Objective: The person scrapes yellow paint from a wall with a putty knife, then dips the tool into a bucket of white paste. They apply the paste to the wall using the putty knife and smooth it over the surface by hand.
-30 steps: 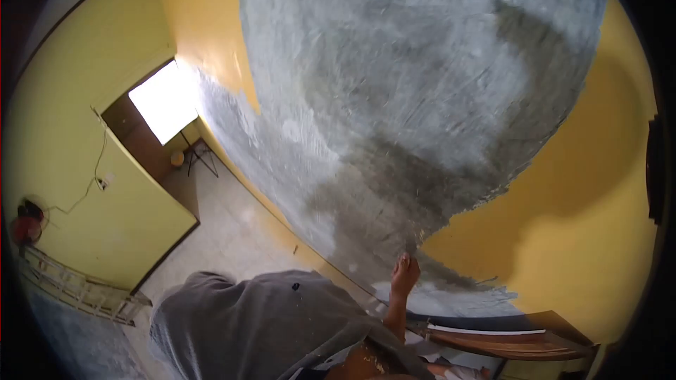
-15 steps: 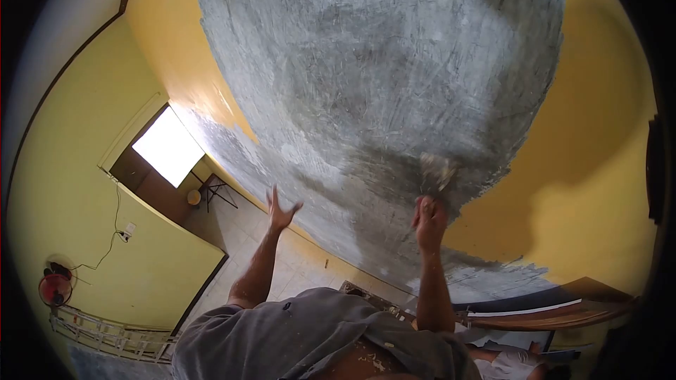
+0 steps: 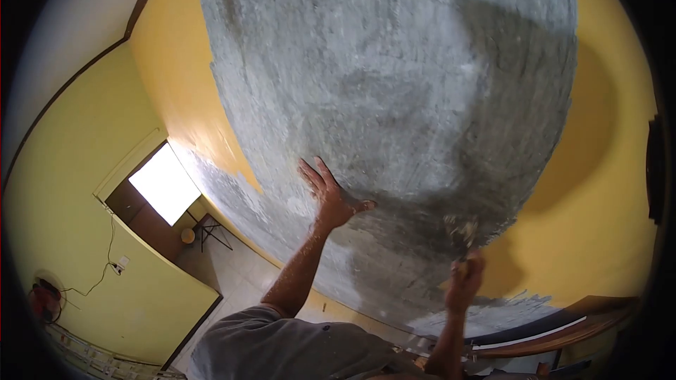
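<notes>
A wall (image 3: 394, 49) fills the middle of the view, its bare part grey and streaky with ragged yellow paint around it. My left hand (image 3: 332, 203), fingers and thumb spread, is up against the grey surface and holds nothing. Lower and to the right, my right hand (image 3: 465, 280) is closed around the handle of a scraper (image 3: 461, 229). The scraper's blade points up and overlaps the grey area near its right yellow edge; motion blurs it. White flecks dot my left forearm.
To the left is a green wall (image 3: 63, 190) with an outlet (image 3: 123, 262) and a hanging cord. A bright doorway (image 3: 165, 183) opens beyond it, with a dark stool (image 3: 211, 232) nearby. A brown wooden piece of furniture (image 3: 563, 334) stands low on the right.
My left hand has moved up and right, from below the grey patch onto it. My right hand and the scraper have shifted down and slightly right. The view has turned a little.
</notes>
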{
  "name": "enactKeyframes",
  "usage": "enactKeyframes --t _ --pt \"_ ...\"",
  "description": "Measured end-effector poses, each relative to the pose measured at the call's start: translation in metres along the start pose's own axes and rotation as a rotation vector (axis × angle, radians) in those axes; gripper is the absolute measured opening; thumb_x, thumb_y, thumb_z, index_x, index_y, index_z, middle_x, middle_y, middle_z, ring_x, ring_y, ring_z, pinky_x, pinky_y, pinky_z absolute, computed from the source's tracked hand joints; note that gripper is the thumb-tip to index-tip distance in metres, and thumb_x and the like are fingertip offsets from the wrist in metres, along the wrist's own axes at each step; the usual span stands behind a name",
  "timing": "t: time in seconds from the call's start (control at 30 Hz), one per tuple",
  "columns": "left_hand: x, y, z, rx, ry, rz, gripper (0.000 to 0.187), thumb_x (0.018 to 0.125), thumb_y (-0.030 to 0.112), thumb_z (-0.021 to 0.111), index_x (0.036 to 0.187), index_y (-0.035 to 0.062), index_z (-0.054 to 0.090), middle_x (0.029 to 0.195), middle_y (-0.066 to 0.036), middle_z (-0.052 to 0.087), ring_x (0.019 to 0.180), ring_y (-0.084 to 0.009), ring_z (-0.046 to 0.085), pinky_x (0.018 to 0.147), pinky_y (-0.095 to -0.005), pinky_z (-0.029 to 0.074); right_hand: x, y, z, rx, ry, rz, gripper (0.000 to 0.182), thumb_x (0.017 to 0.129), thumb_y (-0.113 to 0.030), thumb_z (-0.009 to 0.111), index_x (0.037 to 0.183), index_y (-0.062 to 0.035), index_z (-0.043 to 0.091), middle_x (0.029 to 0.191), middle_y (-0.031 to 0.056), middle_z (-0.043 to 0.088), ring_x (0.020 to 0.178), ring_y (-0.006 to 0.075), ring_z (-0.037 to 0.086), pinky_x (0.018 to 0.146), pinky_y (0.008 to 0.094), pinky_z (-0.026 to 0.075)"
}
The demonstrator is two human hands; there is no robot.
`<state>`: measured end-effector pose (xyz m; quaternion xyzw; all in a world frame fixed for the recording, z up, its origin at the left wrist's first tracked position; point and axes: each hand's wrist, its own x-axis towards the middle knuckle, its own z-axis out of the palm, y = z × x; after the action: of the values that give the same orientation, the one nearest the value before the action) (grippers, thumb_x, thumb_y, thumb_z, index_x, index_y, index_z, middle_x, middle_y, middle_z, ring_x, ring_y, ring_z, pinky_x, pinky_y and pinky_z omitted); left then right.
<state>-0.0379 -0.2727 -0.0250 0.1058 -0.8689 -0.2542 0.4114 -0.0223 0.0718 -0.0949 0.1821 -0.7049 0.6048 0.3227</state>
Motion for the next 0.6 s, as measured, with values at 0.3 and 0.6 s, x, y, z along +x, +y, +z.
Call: enactKeyframes --t 0.3,0.6 --pt "-0.003 -0.005 -0.001 -0.011 -0.088 -0.084 0.165 0.049 0.067 0.09 0.152 -0.0004 -0.019 0.15 -0.039 -0.032 0.142 -0.0549 -0.026 0.111 -0.0717 0.005 0.194 -0.155 -0.005 -0.517 0.193 -0.573 0.04 0.103 -0.017 0.051 0.14 -0.0029 0.052 0.133 0.0175 0.062 0.115 0.0307 0.065 0.093 0.0348 0.052" --pt "-0.006 -0.018 0.01 0.109 0.013 0.089 0.151 0.063 0.062 0.086 0.152 0.0009 -0.02 0.153 -0.036 -0.028 0.145 -0.0479 -0.023 0.117 -0.0635 0.006 -0.039 0.019 0.037 -0.592 -0.03 -0.093 0.038 0.093 -0.011 0.062 0.131 -0.0086 0.06 0.113 0.0176 0.069 0.083 0.0341 0.069 0.07 0.0405 0.056"
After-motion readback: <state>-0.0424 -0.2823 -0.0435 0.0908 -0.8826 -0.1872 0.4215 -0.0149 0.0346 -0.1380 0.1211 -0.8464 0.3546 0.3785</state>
